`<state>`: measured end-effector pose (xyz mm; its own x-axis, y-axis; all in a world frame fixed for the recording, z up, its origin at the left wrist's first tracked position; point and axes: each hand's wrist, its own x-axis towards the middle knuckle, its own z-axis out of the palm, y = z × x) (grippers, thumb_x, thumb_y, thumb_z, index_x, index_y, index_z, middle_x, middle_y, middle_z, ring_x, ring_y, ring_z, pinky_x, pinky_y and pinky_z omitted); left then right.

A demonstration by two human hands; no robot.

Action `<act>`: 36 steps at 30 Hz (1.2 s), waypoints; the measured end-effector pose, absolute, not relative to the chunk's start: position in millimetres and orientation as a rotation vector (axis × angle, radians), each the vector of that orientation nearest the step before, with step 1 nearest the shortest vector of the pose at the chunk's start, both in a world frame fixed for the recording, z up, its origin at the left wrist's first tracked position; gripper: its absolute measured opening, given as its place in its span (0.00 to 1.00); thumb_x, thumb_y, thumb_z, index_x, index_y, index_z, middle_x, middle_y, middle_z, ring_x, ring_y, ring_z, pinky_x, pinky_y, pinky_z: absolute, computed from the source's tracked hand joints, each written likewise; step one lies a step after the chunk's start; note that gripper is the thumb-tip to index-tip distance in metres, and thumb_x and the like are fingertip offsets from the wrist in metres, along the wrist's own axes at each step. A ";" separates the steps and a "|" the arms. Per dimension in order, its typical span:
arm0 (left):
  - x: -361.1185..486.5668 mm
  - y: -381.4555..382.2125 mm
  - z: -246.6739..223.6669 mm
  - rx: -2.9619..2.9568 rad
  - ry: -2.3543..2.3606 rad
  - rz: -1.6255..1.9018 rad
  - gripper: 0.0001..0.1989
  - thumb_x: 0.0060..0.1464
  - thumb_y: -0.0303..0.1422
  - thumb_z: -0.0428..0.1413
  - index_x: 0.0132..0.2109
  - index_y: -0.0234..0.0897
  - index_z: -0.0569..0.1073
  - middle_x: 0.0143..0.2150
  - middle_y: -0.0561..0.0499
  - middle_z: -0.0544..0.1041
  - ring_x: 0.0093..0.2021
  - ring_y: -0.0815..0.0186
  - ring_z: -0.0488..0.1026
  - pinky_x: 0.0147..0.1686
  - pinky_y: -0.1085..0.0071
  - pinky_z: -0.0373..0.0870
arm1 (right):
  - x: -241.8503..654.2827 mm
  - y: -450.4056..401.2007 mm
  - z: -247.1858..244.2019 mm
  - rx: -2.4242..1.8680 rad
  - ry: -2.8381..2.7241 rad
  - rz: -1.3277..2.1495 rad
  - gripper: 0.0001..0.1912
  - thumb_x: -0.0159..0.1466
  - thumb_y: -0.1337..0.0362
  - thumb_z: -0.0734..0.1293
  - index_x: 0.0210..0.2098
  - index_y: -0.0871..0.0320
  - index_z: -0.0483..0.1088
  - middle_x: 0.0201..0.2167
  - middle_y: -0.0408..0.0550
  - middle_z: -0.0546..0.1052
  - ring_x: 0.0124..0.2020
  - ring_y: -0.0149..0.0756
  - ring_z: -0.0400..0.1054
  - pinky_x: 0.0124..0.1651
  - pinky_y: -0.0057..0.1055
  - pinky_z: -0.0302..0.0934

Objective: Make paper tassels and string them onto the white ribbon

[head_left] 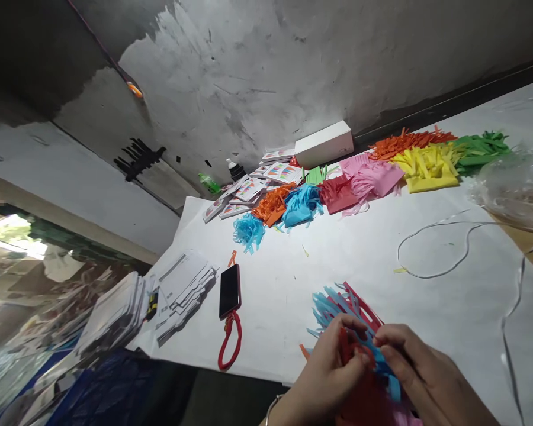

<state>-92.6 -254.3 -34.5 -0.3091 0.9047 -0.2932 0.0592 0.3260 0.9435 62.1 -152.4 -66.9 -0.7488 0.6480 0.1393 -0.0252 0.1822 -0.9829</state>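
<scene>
At the table's front edge my left hand [333,370] is closed around a bundle of fringed paper tassels, with orange-red strips between its thumb and fingers. Blue and red fringe [333,307] fans out beyond the fingers onto the white table. My right hand [420,364] pinches the blue strips [384,365] close beside the left one. Below the hands hang a red piece [364,402] and some pink paper [406,414], partly hidden by my wrists. An orange strip end [304,352] sticks out on the left.
Fringed paper stacks in blue [302,205], orange [270,204], red [338,194], pink [373,176], yellow [429,168] and green [484,151] line the back. A phone [230,291] with a red strap, paper piles [184,290], a white box [324,145] and white cord [426,276] lie around.
</scene>
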 end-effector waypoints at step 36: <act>-84.4 -261.5 -57.7 0.392 1.330 1.636 0.15 0.51 0.42 0.71 0.37 0.35 0.81 0.28 0.52 0.77 0.27 0.72 0.70 0.32 0.76 0.67 | 64.4 -145.0 -58.0 -0.322 -2.168 1.489 0.17 0.76 0.59 0.55 0.43 0.51 0.74 0.36 0.44 0.81 0.37 0.33 0.78 0.42 0.23 0.71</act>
<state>-84.4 -261.5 -57.7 -0.4910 0.8158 -0.3055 -0.4657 0.0505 0.8835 64.4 -145.0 -58.0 -0.8540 0.4521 0.2576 -0.0783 0.3779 -0.9225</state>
